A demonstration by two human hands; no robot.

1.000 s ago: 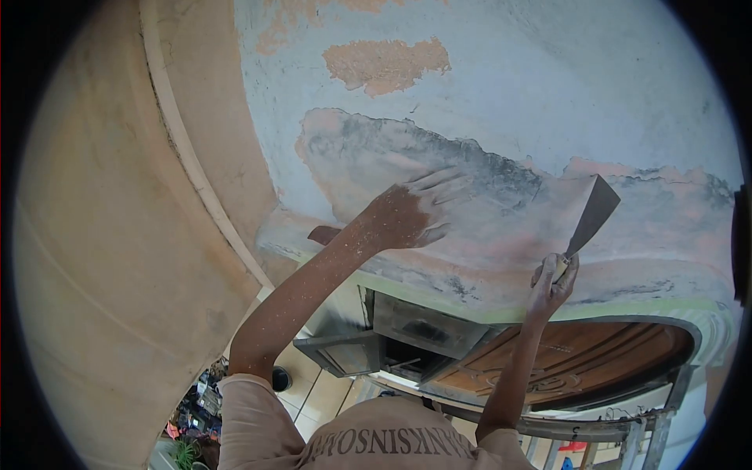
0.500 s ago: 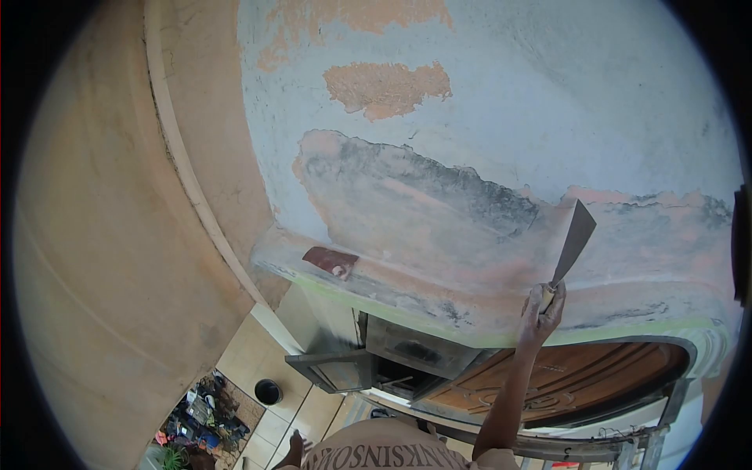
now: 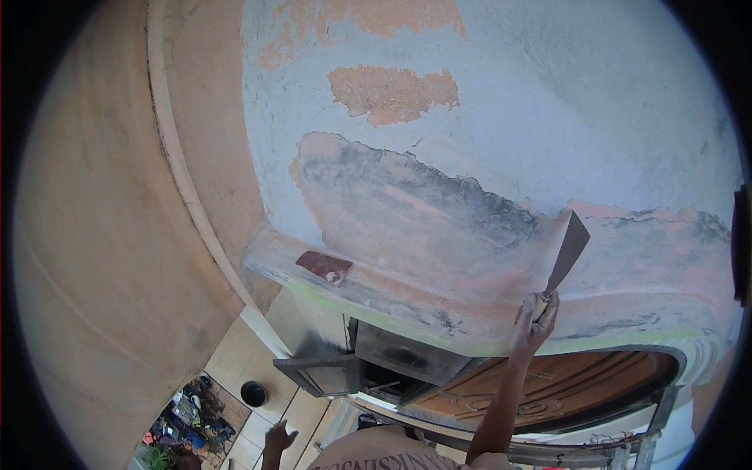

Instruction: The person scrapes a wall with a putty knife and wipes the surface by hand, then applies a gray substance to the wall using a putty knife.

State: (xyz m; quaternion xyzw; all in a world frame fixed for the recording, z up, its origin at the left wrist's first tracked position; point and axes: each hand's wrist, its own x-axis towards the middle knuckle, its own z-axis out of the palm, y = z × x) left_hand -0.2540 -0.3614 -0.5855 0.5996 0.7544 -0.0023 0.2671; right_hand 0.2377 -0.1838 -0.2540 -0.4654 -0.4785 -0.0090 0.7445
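Note:
My right hand [image 3: 536,323] is closed round the light handle of a putty knife [image 3: 569,249], its wide metal blade pointing up against the wall. Around the blade the wall [image 3: 548,102] shows white paint with a ragged edge over a grey and pinkish scraped area. My left hand [image 3: 280,437] hangs low at the bottom left, fingers apart, with nothing in it. A dark red sheet [image 3: 324,267] lies on the ledge [image 3: 392,301] left of the knife.
Below the ledge are a carved wooden door [image 3: 548,384] and an open dark-framed window [image 3: 321,376]. A black bucket [image 3: 254,393] stands on the tiled floor [image 3: 243,345] beside a pile of items [image 3: 192,419]. Metal rails [image 3: 580,453] run along the bottom right.
My left hand has risen further into view with its fingers spread. The knife and my right hand sit slightly lower and further left. The whole view has shifted a little.

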